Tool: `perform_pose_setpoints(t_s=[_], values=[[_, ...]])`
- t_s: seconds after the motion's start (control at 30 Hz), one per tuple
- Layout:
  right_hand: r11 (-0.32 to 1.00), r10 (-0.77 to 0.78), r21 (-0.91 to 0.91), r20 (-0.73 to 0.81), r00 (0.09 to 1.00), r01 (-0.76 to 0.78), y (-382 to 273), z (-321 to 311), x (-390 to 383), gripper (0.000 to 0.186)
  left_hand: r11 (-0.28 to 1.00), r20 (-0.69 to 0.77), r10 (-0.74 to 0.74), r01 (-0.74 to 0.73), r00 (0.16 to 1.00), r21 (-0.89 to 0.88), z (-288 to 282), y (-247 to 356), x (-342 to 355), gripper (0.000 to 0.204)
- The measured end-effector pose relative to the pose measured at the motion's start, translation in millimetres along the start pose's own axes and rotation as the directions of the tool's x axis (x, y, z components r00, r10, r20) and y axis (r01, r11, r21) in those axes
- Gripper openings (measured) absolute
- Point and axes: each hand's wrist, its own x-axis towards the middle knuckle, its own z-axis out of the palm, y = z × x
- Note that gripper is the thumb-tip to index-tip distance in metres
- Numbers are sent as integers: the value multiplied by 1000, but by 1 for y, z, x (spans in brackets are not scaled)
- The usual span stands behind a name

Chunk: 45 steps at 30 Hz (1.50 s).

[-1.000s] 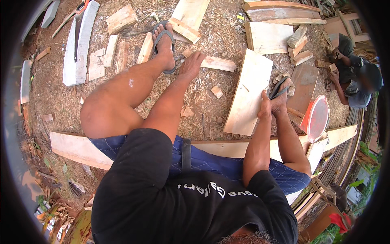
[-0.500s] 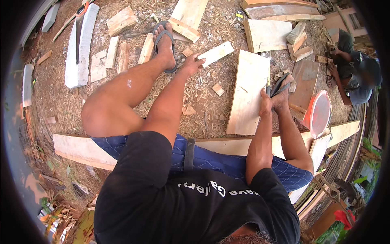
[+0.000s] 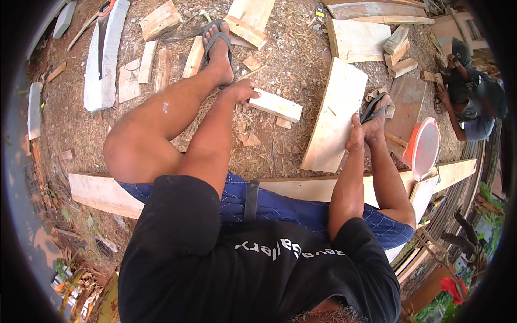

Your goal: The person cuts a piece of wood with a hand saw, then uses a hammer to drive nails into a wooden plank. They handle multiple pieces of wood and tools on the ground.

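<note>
My left hand [image 3: 242, 92] is closed round one end of a short, pale wooden block [image 3: 276, 105], which points to the right and stands out above the ground. A smaller wood offcut [image 3: 283, 123] shows partly under the block's far end. My right hand [image 3: 355, 133] is at the right edge of a wide wooden board [image 3: 336, 113], thumb upward, beside my sandalled right foot [image 3: 375, 114]. Its other fingers are mostly hidden at the board's edge. The board leans with its upper end tipped to the right. No hammer shows in it now.
A long plank [image 3: 296, 191] runs beneath my legs. An orange-rimmed bucket [image 3: 425, 149] stands right of my right leg. Offcuts [image 3: 146, 62] and a handsaw [image 3: 102, 37] on a pale beam [image 3: 114, 48] lie at upper left. Another person [image 3: 468, 91] crouches at far right.
My left hand has come slightly left and down, and the block now slopes down to the right. The board has tilted rightward. The hammer seen near my right hand is out of sight.
</note>
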Motion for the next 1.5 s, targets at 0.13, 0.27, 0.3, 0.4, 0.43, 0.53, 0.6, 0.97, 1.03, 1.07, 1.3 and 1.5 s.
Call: perform_pose_setpoints(t_s=[0.13, 0.27, 0.3, 0.4, 0.43, 0.53, 0.6, 0.97, 1.03, 1.07, 1.3, 1.5], values=[[999, -12, -50, -30, 999, 10, -10, -7, 0, 53, 987, -171, 53, -78, 984, -141, 9, 9, 8, 44], [998, -47, -48, 66, 997, 50, -8, 8, -12, 50, 974, -343, 177, -215, 922, -76, 32, 28, 13, 46], [998, -55, -28, 100, 993, 58, -12, 24, -21, 50, 969, -399, 192, -238, 897, -70, 36, 33, 16, 46], [991, -6, -135, 96, 995, 19, -12, 38, -27, 48, 965, -511, 261, -229, 819, 126, 51, 46, 23, 45], [969, -45, -239, 51, 998, 56, -9, 45, -29, 48, 955, -543, 291, -203, 787, 217, 52, 50, 23, 45], [892, -143, -441, -63, 988, 101, 6, 42, -38, 48, 947, -545, 252, -87, 800, 310, 67, 74, 17, 45], [890, -133, -446, -57, 989, 94, 13, 43, -40, 49, 953, -548, 201, -31, 812, 303, 69, 77, 14, 44], [954, -24, -301, -74, 997, 1, 0, 120, -60, 34, 858, -427, 511, -417, 746, 299, 51, 46, 37, 76], [929, -43, -370, -55, 998, 19, 9, 120, -58, 32, 867, -504, 498, -426, 706, 259, 49, 53, 42, 74], [921, -45, -388, -21, 999, 33, 16, 123, -51, 33, 859, -527, 513, -404, 678, 315, 41, 53, 43, 72], [901, -97, -409, 141, 985, 147, 43, 108, -30, 40, 810, -338, 577, -468, 743, 355, 15, 58, 51, 69], [886, -103, -447, 74, 992, 126, 48, 113, -33, 44, 802, -467, 597, -495, 652, 334, 25, 47, 50, 63]])
